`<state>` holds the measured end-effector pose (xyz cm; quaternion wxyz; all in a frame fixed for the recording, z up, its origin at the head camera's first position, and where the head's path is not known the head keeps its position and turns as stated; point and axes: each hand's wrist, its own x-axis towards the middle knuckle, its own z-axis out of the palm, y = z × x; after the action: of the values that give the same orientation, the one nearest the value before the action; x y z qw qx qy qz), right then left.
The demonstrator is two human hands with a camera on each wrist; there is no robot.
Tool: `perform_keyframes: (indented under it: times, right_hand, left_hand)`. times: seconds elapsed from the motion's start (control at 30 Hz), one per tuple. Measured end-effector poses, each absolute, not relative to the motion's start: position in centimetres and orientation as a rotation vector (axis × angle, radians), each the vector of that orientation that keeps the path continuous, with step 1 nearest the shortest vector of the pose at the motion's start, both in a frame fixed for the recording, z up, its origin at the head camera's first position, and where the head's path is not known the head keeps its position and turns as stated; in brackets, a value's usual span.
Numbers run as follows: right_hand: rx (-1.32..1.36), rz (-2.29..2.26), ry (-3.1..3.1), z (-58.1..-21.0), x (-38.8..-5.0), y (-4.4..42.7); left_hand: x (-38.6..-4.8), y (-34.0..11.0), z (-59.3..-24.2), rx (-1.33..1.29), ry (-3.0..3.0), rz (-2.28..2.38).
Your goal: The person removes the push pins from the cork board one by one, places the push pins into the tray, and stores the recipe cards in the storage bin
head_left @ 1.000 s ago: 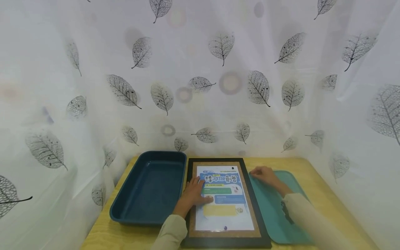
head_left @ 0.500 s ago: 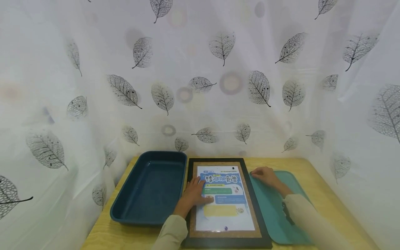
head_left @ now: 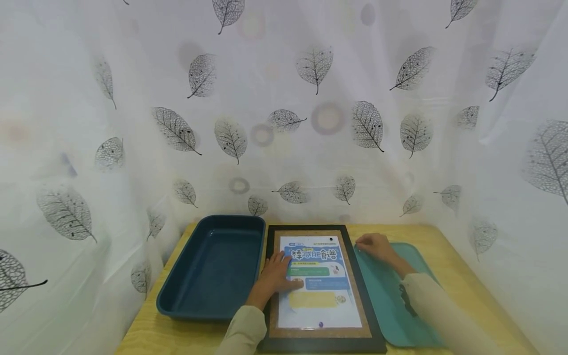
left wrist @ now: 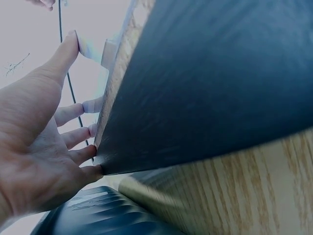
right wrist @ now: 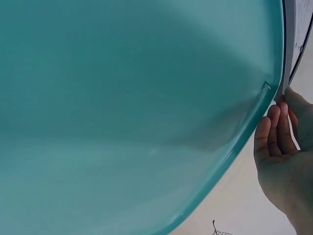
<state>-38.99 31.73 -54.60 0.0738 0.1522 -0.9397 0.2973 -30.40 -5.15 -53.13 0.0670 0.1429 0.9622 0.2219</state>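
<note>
My left hand (head_left: 275,276) lies with spread, fairly straight fingers on a printed poster (head_left: 312,313), which is on a cork board with a black frame (head_left: 326,343). In the left wrist view, that hand's fingers reach past the dark frame side (left wrist: 205,83) onto the sheet. Dark pins sit at the poster's top right (head_left: 331,239) and bottom middle (head_left: 321,324). My right hand (head_left: 377,247) is at the far left corner of a teal tray (head_left: 390,301), beside the frame. Its fingertips (right wrist: 282,104) are bunched together; whether they pinch something small cannot be told.
A deep dark blue basin (head_left: 208,271) stands left of the board, close to the frame. Board, basin and tray share a yellow wooden table (head_left: 457,266). White curtains (head_left: 284,153) printed with leaves hang behind and at both sides.
</note>
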Motion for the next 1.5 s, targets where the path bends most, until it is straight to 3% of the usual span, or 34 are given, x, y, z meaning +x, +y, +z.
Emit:
perform_keyframes:
  times: [1.5]
  right_hand:
    - [0.446,0.941,-2.919,-53.8,-41.1,25.4]
  left_hand:
    - [-30.5,-5.2,-53.4,0.406,2.893,0.686]
